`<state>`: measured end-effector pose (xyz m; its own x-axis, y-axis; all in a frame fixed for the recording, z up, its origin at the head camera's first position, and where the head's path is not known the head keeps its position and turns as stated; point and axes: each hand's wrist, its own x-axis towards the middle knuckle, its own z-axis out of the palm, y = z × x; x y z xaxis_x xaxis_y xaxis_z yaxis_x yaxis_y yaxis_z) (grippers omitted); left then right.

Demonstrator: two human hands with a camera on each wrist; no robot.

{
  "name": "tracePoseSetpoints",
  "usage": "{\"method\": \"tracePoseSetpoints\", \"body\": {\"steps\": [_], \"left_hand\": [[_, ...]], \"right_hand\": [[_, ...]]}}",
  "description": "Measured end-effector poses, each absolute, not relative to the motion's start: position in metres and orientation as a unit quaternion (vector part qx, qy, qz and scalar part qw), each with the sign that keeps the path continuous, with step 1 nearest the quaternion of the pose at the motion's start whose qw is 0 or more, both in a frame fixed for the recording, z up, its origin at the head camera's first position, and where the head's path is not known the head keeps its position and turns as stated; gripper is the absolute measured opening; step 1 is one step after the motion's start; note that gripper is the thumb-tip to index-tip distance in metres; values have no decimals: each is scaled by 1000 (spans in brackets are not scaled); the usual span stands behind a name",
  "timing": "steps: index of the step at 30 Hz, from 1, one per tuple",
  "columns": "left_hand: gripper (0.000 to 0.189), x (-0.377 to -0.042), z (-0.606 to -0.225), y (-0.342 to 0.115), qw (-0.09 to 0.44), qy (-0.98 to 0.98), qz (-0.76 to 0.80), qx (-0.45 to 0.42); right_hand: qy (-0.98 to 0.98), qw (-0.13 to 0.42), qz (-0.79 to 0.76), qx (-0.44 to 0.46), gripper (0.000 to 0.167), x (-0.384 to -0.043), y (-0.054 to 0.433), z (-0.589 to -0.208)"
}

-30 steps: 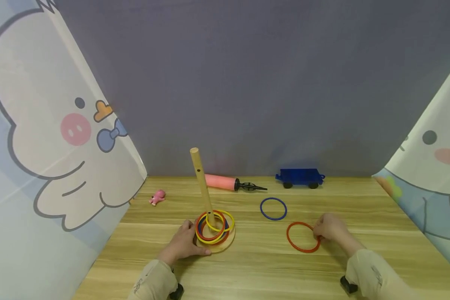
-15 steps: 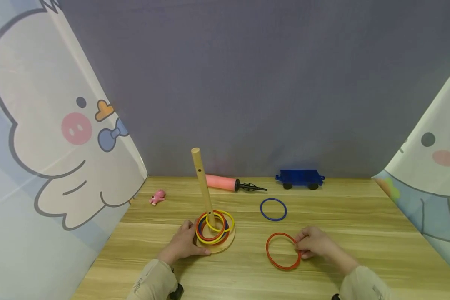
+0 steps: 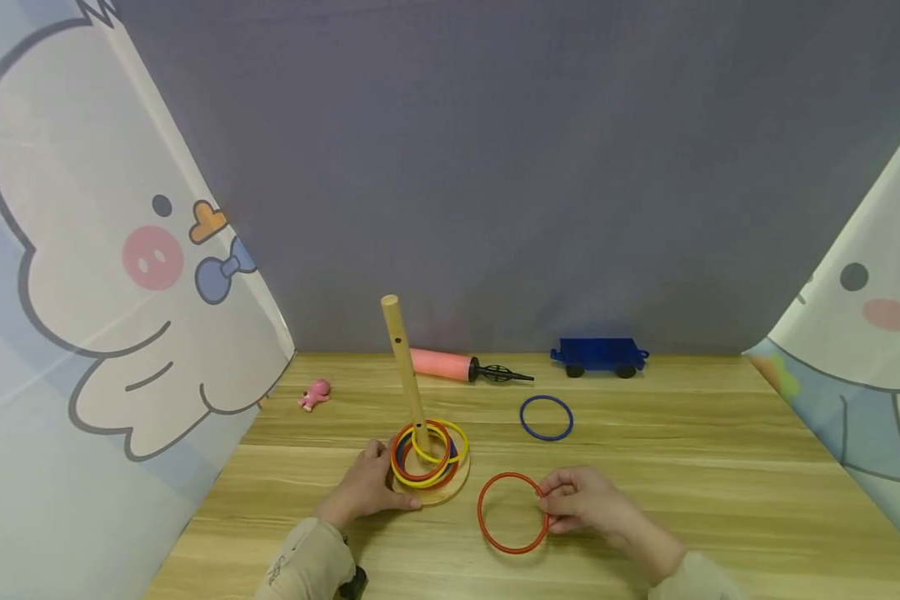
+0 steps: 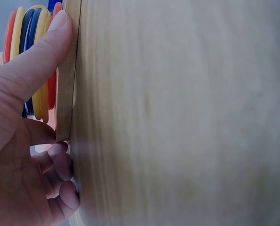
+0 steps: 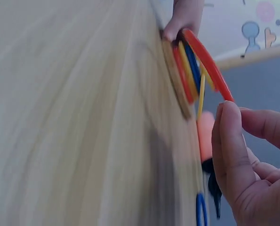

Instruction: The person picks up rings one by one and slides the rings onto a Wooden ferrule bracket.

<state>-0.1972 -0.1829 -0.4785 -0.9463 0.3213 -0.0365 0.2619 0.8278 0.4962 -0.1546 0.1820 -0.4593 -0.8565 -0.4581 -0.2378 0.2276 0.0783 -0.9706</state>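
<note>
In the head view a wooden ring-toss stand (image 3: 404,367) stands left of the middle, its post tilted slightly left. Several red, yellow and blue rings (image 4: 43,101) lie round the post on its round base (image 3: 450,493). My left hand (image 3: 367,485) holds the left edge of that base, thumb in front and fingers behind. Between thumb and fingers my right hand (image 3: 585,502) pinches the right side of a red ring (image 3: 481,510). In the right wrist view this ring is raised off the table, tilted, with the stand behind it. My right hand's lower fingers are partly hidden.
A blue ring (image 3: 522,417) lies on the wooden table (image 3: 705,433) behind my right hand. Along the back are a pink balloon pump (image 3: 442,364) with a black nozzle and a blue toy wagon (image 3: 598,355). A small pink figure (image 3: 316,394) lies at the left. A grey curtain (image 3: 525,183) hangs behind.
My right hand has carried the red ring leftward and nearer to me, toward the stand, and the ring has come up off the table. My left hand and the stand have stayed put.
</note>
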Motion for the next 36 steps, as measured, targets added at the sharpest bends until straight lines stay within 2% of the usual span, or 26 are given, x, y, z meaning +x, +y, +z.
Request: {"method": "tracePoseSetpoints", "body": {"steps": [9,14,19,23,30,36], "left_hand": [[109,-194,-476,-184,62,951,264,151],[110,-195,-480,-185,57,949,267,157],[110,-197,-482,-185,50,948,265,170],[112,-197,-482,-184,52,950,260,167],[97,-198,-480,-183,43,952,261,154],[105,-198,-480,-185,44,952,258,157]], "right_hand": [[677,259,-683,-90,29,-161,142,-438],[680,243,-685,-96,22,-169,122,-422],[679,228,-689,-114,26,-177,107,-403],[674,222,-693,-127,27,-182,96,-384],[658,211,-706,-154,22,-185,83,-349],[638,188,-725,-178,20,-184,78,-312]]}}
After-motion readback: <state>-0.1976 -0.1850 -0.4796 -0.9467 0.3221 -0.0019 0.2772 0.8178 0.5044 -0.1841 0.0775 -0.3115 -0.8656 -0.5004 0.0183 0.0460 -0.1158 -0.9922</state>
